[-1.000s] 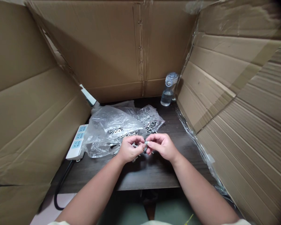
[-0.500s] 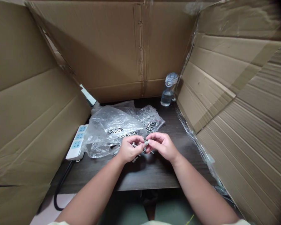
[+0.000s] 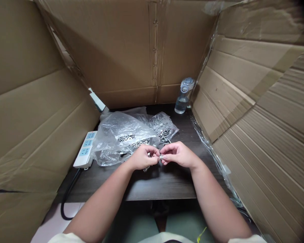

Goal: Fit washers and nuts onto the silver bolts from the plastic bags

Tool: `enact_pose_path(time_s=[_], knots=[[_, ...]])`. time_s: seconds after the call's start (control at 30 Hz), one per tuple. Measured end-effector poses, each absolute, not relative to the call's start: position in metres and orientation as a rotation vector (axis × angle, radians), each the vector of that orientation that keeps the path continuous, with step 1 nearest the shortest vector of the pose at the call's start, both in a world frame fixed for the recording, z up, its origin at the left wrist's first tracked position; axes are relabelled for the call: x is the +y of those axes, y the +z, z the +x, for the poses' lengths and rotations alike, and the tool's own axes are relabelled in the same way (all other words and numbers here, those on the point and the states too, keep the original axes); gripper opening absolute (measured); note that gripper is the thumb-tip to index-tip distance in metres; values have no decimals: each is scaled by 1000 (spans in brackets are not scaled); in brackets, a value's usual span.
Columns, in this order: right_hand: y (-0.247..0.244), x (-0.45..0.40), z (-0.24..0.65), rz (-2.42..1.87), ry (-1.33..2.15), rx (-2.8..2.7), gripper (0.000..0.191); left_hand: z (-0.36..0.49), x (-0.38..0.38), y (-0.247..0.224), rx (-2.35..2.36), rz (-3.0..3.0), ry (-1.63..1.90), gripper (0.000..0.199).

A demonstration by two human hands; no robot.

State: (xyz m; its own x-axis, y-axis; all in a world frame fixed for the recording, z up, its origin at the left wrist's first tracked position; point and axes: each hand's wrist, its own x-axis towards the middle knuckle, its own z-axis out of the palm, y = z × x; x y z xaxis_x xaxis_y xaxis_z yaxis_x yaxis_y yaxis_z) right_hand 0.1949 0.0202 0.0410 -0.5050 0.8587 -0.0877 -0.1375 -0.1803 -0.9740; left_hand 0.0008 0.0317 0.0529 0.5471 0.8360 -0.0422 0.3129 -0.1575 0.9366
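My left hand (image 3: 144, 157) is closed, thumb and fingertips pinching a small silver bolt that is mostly hidden by the fingers. Touching its tip from the other side, my right hand (image 3: 177, 154) is closed on a small shiny nut (image 3: 161, 157) at the bolt's end. A few loose metal bolts (image 3: 146, 168) lie on the table just under my left hand. Behind the hands, a clear plastic bag (image 3: 111, 128) has many nuts (image 3: 136, 144) at its mouth. To its right, a second clear bag (image 3: 160, 118) holds many bolts (image 3: 167, 131).
Cardboard walls (image 3: 121, 67) enclose the dark wooden table (image 3: 159, 192) on three sides. A water bottle (image 3: 183, 98) stands in the back right corner. At the left edge lies a white power strip (image 3: 85, 152) with a black cable (image 3: 66, 199).
My hands have stayed together at the small metal parts, with the fingers slightly shifted around them. The whole view has moved a little.
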Motion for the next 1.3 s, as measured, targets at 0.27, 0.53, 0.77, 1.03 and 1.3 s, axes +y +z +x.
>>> enact_pose_path(time_s=[0.27, 0.53, 0.77, 1.03, 1.3], knots=[[21, 32, 194, -1318, 1180, -1654, 4, 0, 39, 50, 917, 909, 868, 22], [20, 32, 187, -1304, 696, -2096, 18, -5, 41, 51, 655, 562, 864, 11], [18, 34, 188, -1236, 567, -2193, 22, 1, 34, 49, 483, 267, 797, 12], [34, 19, 182, -1134, 989, -1759, 11, 5, 30, 51, 481, 222, 922, 8], [40, 8, 152, -975, 1553, -1236, 22, 9, 27, 51, 508, 383, 1047, 5]])
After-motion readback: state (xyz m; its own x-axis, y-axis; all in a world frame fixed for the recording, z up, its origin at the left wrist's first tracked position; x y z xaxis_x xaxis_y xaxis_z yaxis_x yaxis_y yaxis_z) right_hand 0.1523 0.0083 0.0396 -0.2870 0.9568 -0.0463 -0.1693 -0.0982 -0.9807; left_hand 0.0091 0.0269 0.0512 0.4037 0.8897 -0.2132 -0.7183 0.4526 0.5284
